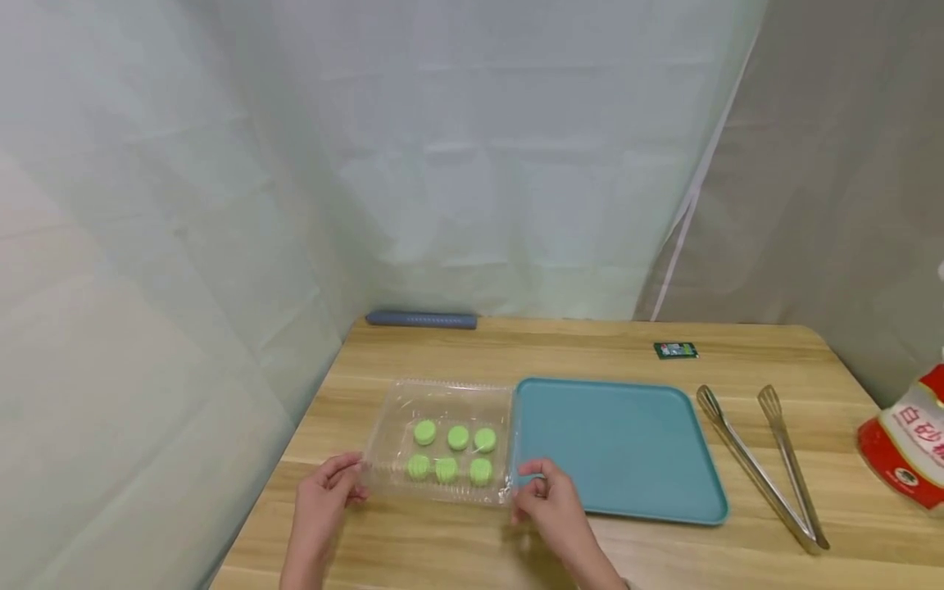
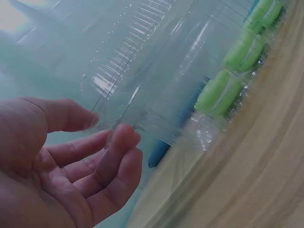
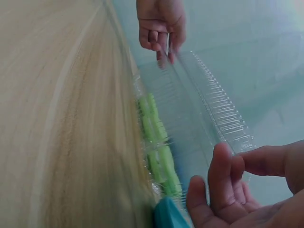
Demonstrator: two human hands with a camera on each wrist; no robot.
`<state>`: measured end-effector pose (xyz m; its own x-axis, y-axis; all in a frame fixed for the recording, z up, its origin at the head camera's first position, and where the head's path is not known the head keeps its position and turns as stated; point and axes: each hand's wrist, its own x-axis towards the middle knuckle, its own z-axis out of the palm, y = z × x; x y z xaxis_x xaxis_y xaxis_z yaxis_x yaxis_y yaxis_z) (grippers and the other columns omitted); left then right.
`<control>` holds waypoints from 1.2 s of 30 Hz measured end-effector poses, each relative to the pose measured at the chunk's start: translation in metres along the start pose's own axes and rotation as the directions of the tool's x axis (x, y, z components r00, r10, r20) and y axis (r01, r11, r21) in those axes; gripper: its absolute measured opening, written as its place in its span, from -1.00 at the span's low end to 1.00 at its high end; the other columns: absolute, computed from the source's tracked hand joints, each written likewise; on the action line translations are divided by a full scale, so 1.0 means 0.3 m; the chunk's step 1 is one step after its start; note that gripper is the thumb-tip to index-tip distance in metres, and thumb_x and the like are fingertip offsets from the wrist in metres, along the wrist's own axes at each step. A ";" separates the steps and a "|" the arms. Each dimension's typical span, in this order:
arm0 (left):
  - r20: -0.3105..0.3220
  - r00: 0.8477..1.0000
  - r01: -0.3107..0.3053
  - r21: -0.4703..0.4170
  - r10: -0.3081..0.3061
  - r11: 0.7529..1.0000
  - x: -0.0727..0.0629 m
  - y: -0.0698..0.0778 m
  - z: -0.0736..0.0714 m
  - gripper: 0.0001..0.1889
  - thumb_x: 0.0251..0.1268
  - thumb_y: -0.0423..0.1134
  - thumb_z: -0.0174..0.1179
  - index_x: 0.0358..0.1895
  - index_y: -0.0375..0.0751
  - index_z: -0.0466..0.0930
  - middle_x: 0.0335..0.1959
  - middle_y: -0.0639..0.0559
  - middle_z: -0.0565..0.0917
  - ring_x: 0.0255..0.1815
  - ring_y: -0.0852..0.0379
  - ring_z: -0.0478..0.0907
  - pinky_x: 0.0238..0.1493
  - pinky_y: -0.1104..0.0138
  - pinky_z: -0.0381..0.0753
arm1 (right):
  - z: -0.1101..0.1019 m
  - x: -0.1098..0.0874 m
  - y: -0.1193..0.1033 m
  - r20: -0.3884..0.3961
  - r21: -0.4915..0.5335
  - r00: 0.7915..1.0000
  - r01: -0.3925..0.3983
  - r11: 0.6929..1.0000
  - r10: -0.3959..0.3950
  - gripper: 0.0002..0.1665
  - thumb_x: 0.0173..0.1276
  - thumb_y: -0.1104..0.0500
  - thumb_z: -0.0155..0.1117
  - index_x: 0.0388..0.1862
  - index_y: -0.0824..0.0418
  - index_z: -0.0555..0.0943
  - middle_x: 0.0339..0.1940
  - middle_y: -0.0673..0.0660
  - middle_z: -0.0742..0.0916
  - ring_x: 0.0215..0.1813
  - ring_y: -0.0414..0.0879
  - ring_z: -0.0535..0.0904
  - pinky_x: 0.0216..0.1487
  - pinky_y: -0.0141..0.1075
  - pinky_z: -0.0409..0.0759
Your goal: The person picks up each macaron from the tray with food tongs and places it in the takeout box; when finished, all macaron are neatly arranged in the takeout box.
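Observation:
A clear plastic clamshell box [image 1: 401, 401] stands on the left of the table with several light green macarons [image 1: 446, 469] in its base. The box's clear lid [image 2: 142, 71] is raised above the macarons, its ribbed edge tilted up. At the near left corner, my left hand [image 1: 328, 487] pinches the lid between thumb and fingers. My right hand [image 1: 549, 500] pinches the lid's near right corner in the same way, beside the blue tray [image 1: 619, 459]. In the right wrist view, both hands hold opposite ends of the lid.
Metal tongs [image 1: 814, 541] lie spread to the right of the tray. A red and white sugar bag [image 1: 914, 438] stands at the far right. Toward the back lie a small dark green card [image 1: 675, 351] and a blue-grey bar [image 1: 422, 320]. Pale curtains surround the table.

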<state>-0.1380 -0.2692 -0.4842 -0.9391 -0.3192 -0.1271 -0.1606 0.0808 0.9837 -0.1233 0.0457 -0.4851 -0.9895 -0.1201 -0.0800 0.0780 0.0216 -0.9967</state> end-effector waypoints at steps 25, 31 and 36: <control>-0.033 0.999 -0.013 -0.030 0.012 0.999 -0.019 -0.024 0.015 -0.69 0.40 -0.50 0.18 0.13 -0.65 0.55 -0.14 -0.26 0.71 -0.44 0.17 0.61 -0.29 0.34 0.68 | -0.018 0.007 0.029 0.115 0.067 0.981 -0.165 0.984 0.156 -0.73 0.36 0.29 0.24 -0.36 0.56 0.63 -0.54 0.04 0.64 -0.61 -0.24 0.51 -0.47 -0.43 0.54; -0.040 0.999 -0.008 -0.031 0.007 1.000 -0.022 -0.023 0.015 -0.69 0.39 -0.52 0.17 0.12 -0.66 0.54 -0.15 -0.27 0.72 -0.44 0.17 0.61 -0.29 0.34 0.68 | -0.015 0.006 0.033 0.119 0.065 0.983 -0.147 0.987 0.138 -0.75 0.37 0.31 0.26 -0.36 0.56 0.61 -0.56 0.05 0.62 -0.61 -0.23 0.52 -0.45 -0.41 0.56; -0.037 0.999 -0.028 -0.043 0.026 0.999 -0.023 -0.023 0.021 -0.68 0.39 -0.52 0.18 0.12 -0.67 0.54 -0.16 -0.27 0.72 -0.44 0.18 0.61 -0.30 0.35 0.68 | -0.023 0.005 0.031 0.125 0.065 0.982 -0.152 0.986 0.143 -0.77 0.40 0.32 0.23 -0.35 0.54 0.61 -0.55 0.06 0.61 -0.60 -0.22 0.52 -0.44 -0.41 0.58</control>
<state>-0.1325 -0.2616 -0.4908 -0.9312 -0.3515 -0.0962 -0.1211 0.0494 0.9914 -0.1250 0.0526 -0.4946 -0.9450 -0.2393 -0.2231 0.2357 -0.0250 -0.9715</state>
